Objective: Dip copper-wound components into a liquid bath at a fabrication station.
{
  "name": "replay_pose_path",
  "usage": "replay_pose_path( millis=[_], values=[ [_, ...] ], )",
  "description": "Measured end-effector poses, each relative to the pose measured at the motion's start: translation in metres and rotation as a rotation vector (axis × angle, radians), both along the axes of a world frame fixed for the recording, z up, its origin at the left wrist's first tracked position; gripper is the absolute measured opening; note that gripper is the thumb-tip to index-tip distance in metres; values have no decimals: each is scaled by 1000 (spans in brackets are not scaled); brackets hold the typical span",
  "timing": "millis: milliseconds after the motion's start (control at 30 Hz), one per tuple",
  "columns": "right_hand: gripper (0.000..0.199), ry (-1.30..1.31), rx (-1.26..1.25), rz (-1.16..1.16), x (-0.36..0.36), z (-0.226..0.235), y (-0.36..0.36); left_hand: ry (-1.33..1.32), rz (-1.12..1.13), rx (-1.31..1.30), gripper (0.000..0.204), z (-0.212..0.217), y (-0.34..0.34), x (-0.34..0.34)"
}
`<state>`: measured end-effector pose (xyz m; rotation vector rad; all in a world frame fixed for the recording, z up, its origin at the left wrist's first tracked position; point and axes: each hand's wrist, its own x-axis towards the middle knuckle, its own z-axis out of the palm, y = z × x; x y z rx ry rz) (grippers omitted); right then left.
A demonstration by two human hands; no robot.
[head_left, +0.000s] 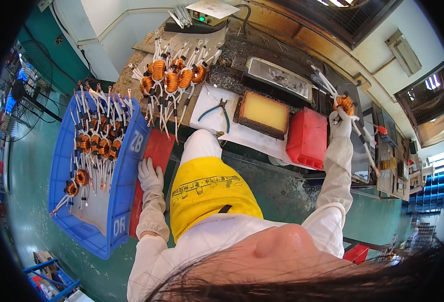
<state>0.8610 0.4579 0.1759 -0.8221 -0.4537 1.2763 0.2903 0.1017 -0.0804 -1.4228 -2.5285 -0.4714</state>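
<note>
My right hand (340, 125), in a white glove, is closed on a toroidal coil (346, 104) wound with copper wire. The coil's white sleeved leads stick out to both sides, past the right end of the bench. My left hand (150, 174), also gloved, lies with fingers stretched out on a red board (157, 147), close against a blue crate (116, 201). Inside the crate stand several similar coils (95, 143) with their leads upright. Another cluster of coils (171, 80) lies on the back left of the bench.
Blue-handled pliers (217, 115) lie on a white sheet. Beside them sit a tray with a yellow block (264, 114), a red bin (306, 138) and a rectangular metal pot (277, 79). A control box (206, 18) stands behind; a fan (23, 90) is at far left.
</note>
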Motion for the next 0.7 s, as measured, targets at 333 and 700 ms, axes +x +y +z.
replay_pose_path(
  millis=[333, 700],
  values=[
    [38, 826, 66, 287, -32, 6, -92, -50, 0, 65, 43, -8, -3, -10],
    [31, 1351, -4, 550, -108, 29, -148, -884, -417, 456, 15, 118, 77, 78]
  ],
)
